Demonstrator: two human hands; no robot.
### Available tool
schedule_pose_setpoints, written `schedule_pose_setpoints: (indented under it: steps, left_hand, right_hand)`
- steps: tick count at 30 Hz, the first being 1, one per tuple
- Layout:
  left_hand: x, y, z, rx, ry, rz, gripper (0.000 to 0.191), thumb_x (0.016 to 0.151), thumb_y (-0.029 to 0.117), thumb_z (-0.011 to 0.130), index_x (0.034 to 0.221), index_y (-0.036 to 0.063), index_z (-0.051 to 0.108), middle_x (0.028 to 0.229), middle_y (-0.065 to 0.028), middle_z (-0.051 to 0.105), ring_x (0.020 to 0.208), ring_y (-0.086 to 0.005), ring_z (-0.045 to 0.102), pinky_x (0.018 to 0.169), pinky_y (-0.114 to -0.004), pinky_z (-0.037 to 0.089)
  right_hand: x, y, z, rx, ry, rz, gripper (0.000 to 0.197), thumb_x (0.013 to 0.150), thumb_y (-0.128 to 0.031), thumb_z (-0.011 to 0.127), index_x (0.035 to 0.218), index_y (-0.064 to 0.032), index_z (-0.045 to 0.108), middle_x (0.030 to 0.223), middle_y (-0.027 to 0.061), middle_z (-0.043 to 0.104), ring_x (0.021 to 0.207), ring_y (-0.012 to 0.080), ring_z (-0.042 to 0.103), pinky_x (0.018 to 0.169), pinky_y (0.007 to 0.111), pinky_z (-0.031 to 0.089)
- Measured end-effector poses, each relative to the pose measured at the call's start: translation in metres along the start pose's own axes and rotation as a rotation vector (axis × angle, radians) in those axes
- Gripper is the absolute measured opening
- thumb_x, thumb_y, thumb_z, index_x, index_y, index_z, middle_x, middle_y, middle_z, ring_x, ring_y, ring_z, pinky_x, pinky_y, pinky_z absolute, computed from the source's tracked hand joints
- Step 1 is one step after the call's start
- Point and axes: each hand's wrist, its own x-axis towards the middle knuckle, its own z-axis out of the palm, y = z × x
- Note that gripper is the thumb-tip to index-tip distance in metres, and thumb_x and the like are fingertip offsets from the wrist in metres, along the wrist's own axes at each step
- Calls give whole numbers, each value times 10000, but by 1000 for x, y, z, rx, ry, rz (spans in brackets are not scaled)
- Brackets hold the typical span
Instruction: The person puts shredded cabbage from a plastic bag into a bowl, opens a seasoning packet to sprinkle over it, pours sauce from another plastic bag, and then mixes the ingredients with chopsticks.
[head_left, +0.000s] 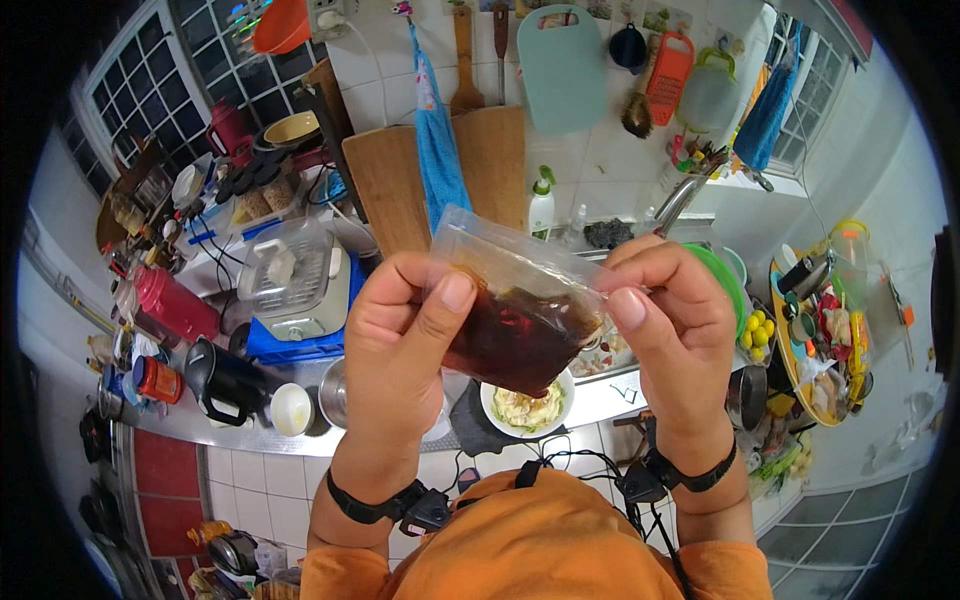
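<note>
A clear plastic sachet (517, 330) of dark brown liquid is held up in front of me, tilted down to the right. My left hand (405, 337) pinches its left edge between thumb and forefinger. At the upper right corner, my right hand (671, 322) grips the plastic the same way. The liquid fills the lower part, and the band along the top is see-through. Below the sachet, a white bowl (564, 409) holds pale food with green shreds, partly covered by the sachet in my view. It stands on a dark cloth (472, 420) at the counter's edge.
To the left stand a black electric kettle (225, 382), a small white bowl (292, 409), a metal bowl (332, 394) and an electric cooker with a clear lid (292, 277). Behind the sachet are a sink (626, 360) and wooden boards (495, 165). A green basin (720, 281) sits right.
</note>
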Motion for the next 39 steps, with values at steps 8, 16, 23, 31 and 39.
schedule_pose_setpoints:
  steps: [8,16,23,31,39]
  left_hand:
    - [-3,3,6,43,-66,27,93,887,98,629,902,28,569,874,-39,645,789,-69,586,741,-213,481]
    - [-3,4,0,280,-240,-171,119,880,126,645,875,9,622,828,6,618,752,-35,526,671,-191,423]
    - [-6,-1,5,307,-302,-289,174,891,175,635,890,2,641,815,-8,635,754,-52,553,680,-209,445]
    - [-1,-9,-1,436,-475,-347,174,894,150,593,874,-20,622,792,-34,636,734,-73,566,660,-227,459]
    - [2,-50,-18,722,-602,-336,118,846,101,563,804,-4,598,731,-35,612,657,-76,535,595,-234,431]
  right_hand:
    - [-3,7,-10,-52,52,21,79,861,-52,603,891,9,563,863,50,567,790,100,520,736,235,422]
    - [7,-7,-10,-158,-105,88,232,788,-71,659,995,21,606,879,53,596,820,124,559,757,258,443]
    - [0,-6,-14,3,-184,461,128,848,-101,646,893,10,599,790,0,603,741,71,537,670,219,436]
    - [-6,16,-22,-265,-287,189,83,819,-77,612,849,-8,576,710,16,600,629,112,561,571,254,443]
    - [-9,35,-23,-746,-543,-89,78,736,-64,617,769,-42,550,665,111,557,634,323,566,546,417,436]
